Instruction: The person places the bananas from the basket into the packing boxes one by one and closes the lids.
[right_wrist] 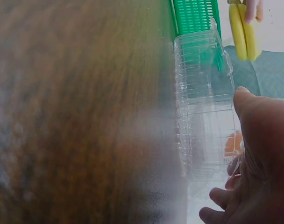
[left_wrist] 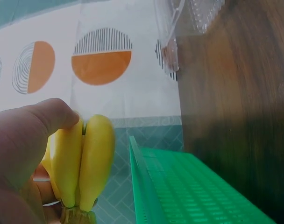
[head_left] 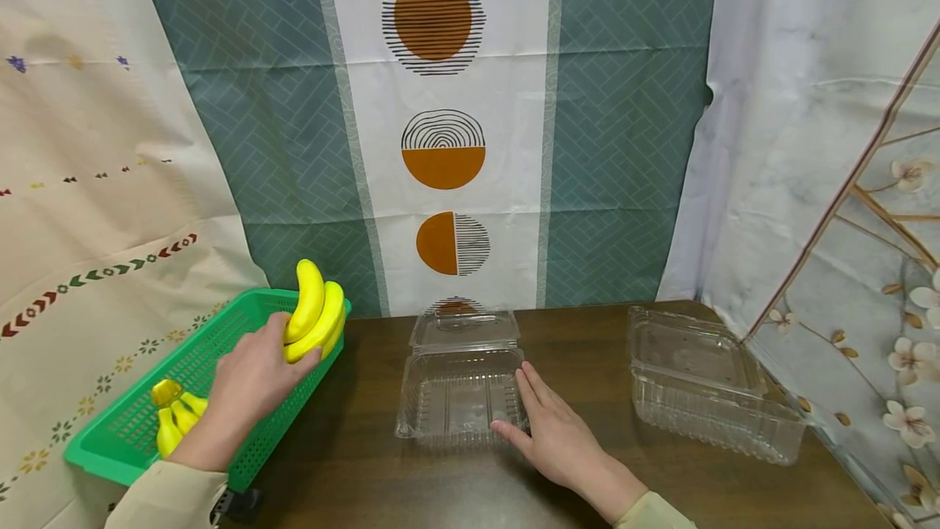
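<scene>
My left hand (head_left: 253, 378) grips a bunch of yellow bananas (head_left: 319, 317), raised over the far end of a green slotted basket (head_left: 286, 423). In the left wrist view, the thumb lies along one banana (left_wrist: 97, 158) and the brown stem end points down. My right hand (head_left: 561, 439) is at the right side of an open clear plastic clamshell container (head_left: 463, 398), its fingers extended along the rim and its thumb near the front corner. That container's lid (head_left: 466, 329) is folded back towards the wall. Nothing lies inside the container.
Another banana bunch (head_left: 176, 423) lies in the near part of the basket, partly hidden by my left forearm. At the right stands a second clear clamshell container (head_left: 712, 431) on the brown wooden table (head_left: 352, 464). Patterned cloths (head_left: 624, 145) hang behind and at both sides.
</scene>
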`<state>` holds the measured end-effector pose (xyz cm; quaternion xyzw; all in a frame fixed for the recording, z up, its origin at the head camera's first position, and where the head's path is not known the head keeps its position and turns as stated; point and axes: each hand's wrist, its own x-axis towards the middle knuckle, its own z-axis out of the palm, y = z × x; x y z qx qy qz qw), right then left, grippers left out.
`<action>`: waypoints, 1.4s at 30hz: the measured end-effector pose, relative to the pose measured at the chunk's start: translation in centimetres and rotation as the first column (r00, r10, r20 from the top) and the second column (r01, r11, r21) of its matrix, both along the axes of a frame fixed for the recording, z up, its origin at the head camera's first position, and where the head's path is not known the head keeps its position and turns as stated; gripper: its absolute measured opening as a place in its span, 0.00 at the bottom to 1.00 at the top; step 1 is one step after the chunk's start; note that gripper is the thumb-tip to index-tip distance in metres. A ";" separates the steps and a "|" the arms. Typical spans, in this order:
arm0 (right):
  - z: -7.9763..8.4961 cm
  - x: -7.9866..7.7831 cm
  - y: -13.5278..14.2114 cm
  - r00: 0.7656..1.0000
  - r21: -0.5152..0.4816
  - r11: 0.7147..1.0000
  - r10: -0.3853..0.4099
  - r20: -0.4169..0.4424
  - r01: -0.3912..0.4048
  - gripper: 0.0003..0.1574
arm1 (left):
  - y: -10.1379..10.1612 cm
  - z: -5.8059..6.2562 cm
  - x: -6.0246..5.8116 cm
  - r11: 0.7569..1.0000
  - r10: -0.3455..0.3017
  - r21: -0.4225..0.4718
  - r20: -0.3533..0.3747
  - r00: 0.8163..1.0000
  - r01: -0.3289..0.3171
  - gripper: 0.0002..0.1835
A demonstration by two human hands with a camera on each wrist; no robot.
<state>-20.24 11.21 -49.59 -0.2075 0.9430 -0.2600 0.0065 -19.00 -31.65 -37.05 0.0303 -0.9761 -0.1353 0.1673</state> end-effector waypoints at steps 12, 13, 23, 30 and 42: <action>0.0 0.0 0.0 1.000 -0.007 1.000 0.000 0.004 0.000 0.63 | 1.6 -0.3 -0.2 0.999 -0.034 -0.009 -0.036 0.999 0.034 0.34; 0.0 0.0 0.0 1.000 -0.006 1.000 0.000 0.006 0.001 0.63 | 1.7 -0.3 -0.2 0.999 -0.035 -0.008 -0.039 0.999 0.035 0.33; -0.1 0.0 0.0 1.000 -0.006 1.000 -0.003 0.015 0.003 0.62 | 2.6 -0.7 -0.6 0.998 -0.055 -0.014 -0.046 0.997 0.054 0.35; -0.1 -0.1 0.0 1.000 -0.008 1.000 0.001 0.001 -0.001 0.62 | 3.5 -0.7 -0.7 0.998 -0.064 -0.018 -0.064 0.996 0.063 0.34; -0.2 -0.1 0.0 1.000 -0.012 1.000 0.002 -0.004 -0.002 0.62 | 4.7 -0.8 -1.1 0.996 -0.088 -0.019 -0.086 0.992 0.086 0.33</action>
